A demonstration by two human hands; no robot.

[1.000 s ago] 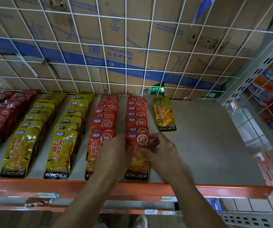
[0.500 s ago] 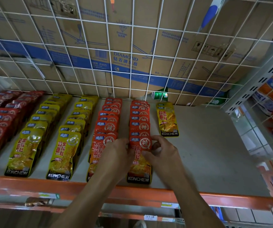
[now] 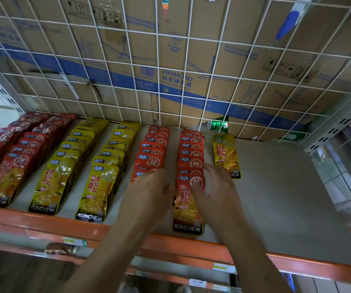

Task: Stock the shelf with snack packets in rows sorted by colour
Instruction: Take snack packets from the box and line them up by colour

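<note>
Snack packets lie in overlapping rows on the grey shelf [image 3: 280,199]: dark red rows [image 3: 11,166] at the left, two yellow rows [image 3: 98,180], then two orange rows [image 3: 155,149]. The front orange packet [image 3: 186,210] of the right orange row lies flat at the shelf's front edge. My left hand [image 3: 147,197] rests over the front of the left orange row, its fingertips at that packet's left edge. My right hand [image 3: 216,191] has loosely spread fingers touching the packet's upper right part. A short yellow stack [image 3: 226,155] lies just right of the orange rows.
An orange rail [image 3: 191,246] runs along the shelf front. White wire mesh [image 3: 183,85] closes the back, with cardboard boxes behind it and a green can [image 3: 216,124] at its foot. The bare grey shelf surface stretches right of the yellow stack. More goods sit behind mesh at the far right.
Both hands pinched the top of the front orange packet before; now their fingers have loosened and spread, and the packet lies flat. The view has moved closer to the shelf.
</note>
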